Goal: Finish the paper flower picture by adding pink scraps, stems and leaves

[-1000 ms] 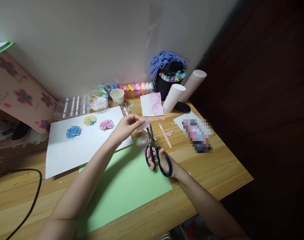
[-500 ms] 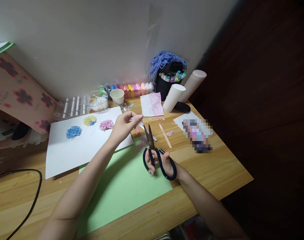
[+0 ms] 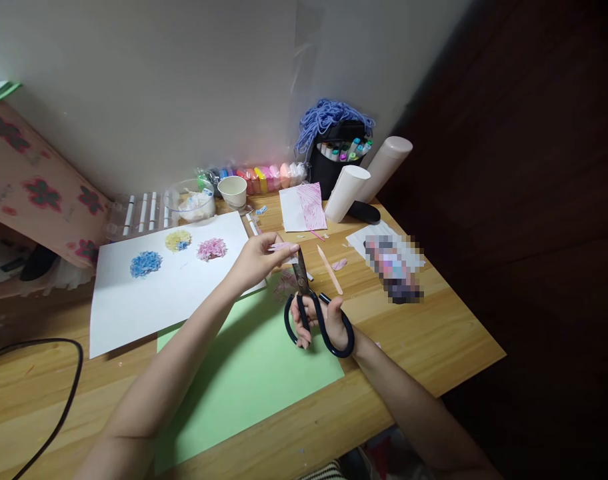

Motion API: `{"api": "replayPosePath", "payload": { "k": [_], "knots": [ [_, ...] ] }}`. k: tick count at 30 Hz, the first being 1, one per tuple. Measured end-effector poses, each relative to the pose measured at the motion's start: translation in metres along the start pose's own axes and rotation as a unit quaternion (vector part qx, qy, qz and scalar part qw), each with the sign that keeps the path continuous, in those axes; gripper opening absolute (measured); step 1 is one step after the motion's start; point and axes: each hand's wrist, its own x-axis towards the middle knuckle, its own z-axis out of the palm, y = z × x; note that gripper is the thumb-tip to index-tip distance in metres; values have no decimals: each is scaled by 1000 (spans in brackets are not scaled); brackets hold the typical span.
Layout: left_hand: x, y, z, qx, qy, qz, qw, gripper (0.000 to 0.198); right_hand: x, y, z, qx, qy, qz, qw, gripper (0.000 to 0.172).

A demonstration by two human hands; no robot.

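Pinched in my left hand (image 3: 259,260) is a small piece of pink-coloured paper (image 3: 280,247). My right hand (image 3: 329,320) grips a pair of black-handled scissors (image 3: 303,273), whose blades point up at the paper and meet its edge by my left fingertips. Below the blades, a heap of pink paper scraps (image 3: 285,285) lies on the green sheet (image 3: 254,380). To the left rests a white sheet (image 3: 129,307) bearing a blue cluster (image 3: 145,265), a yellow one (image 3: 178,241) and a pink one (image 3: 212,249) of paper bits.
A pointed wooden stick (image 3: 330,270) and a half-pink paper (image 3: 311,208) lie beyond the scissors. Along the wall stand a paper cup (image 3: 233,193), a clear bowl (image 3: 189,205), a black marker holder (image 3: 329,171) and a white cylinder (image 3: 348,193). A black cable (image 3: 77,373) curves at the left.
My left hand has moved slightly right and down, bringing the paper against the scissors. The blades, apart before, have closed together near my fingertips.
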Motion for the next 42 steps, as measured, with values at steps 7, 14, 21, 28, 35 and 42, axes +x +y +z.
{"api": "replayPosePath", "payload": {
  "k": [7,14,21,28,35,42],
  "knots": [
    [-3,4,9,-35,3,0,999,42,4,5,2,24,30,-25,999,80],
    [-1,2,8,-40,9,0,999,37,5,20,2,19,67,-44,997,74],
    [-2,3,6,-31,3,9,999,38,3,19,2,-32,92,-54,994,69],
    [-2,3,3,-7,-24,29,999,36,2,14,5,-52,65,-69,994,79],
    [-5,11,5,11,-33,23,999,38,2,18,-1,-56,78,-67,993,77],
    [-4,8,5,12,-33,19,999,40,4,25,-6,-67,99,-62,991,73]
  ]
}}
